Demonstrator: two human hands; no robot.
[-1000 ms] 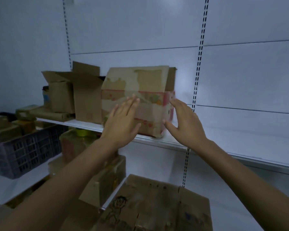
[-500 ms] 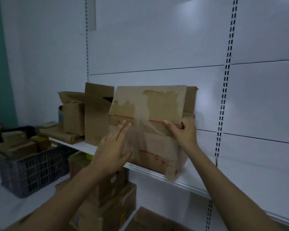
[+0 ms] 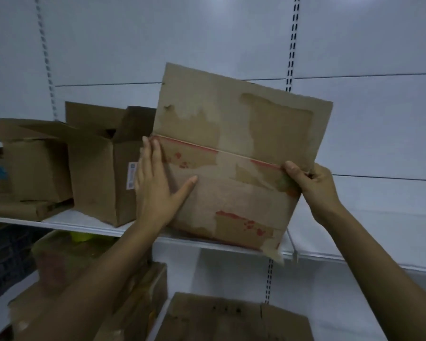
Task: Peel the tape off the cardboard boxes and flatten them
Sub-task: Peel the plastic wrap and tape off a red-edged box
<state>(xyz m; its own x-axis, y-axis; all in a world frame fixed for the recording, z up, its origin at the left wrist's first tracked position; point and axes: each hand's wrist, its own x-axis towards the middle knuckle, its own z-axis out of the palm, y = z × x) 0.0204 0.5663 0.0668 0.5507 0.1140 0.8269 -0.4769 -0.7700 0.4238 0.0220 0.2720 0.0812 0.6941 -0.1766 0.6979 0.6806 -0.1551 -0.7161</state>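
A worn brown cardboard box (image 3: 231, 193) with red print and torn tape patches stands tilted on the white shelf (image 3: 84, 223), its top flap raised toward me. My left hand (image 3: 158, 185) lies flat against the box's left front, fingers straight and thumb spread. My right hand (image 3: 310, 183) grips the box's right edge at the flap fold, fingers curled round it. A loose strip of tape (image 3: 274, 252) hangs from the box's lower right corner.
Two open cardboard boxes (image 3: 103, 166) (image 3: 32, 166) stand on the shelf to the left. Below are more boxes (image 3: 138, 299), a dark plastic crate (image 3: 3, 262) and a flattened cardboard sheet (image 3: 231, 318). White wall panels with slotted uprights (image 3: 292, 43) stand behind.
Both hands reached the box; the right hand took hold of its right edge and the left laid flat on its front. The box now sits tilted and nearer to me.
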